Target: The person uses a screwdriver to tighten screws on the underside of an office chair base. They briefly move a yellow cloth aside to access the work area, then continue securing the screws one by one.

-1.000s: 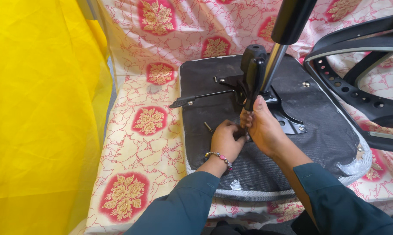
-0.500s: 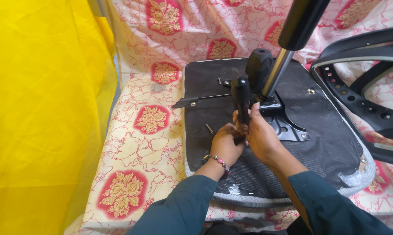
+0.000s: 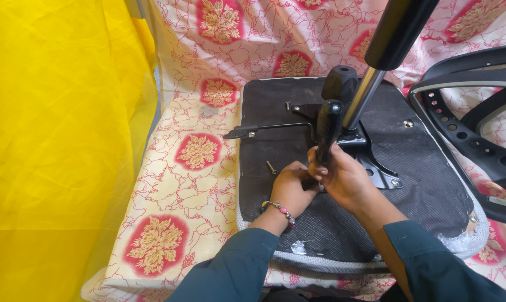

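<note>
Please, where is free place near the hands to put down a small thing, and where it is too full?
Free: the patterned cloth between the yellow sheet and the upturned seat base, and the seat's bare right part. Crowded: the middle, where the left hand and right hand meet at the black handle, beside the bracket, lever and loose screw.

The scene is lit brightly and evenly by soft, diffuse light, and no single source can be made out. Only faint, short shadows are cast under the hands and the black metal bracket [image 3: 370, 151]. A narrow glare streak is seen along the chrome tube [image 3: 360, 100], and small highlights on the crumpled plastic film [image 3: 457, 241]. The yellow cloth [image 3: 57, 145] is strongly saturated. Focus is sharp throughout, with slight wide-angle bending at the edges.
</note>
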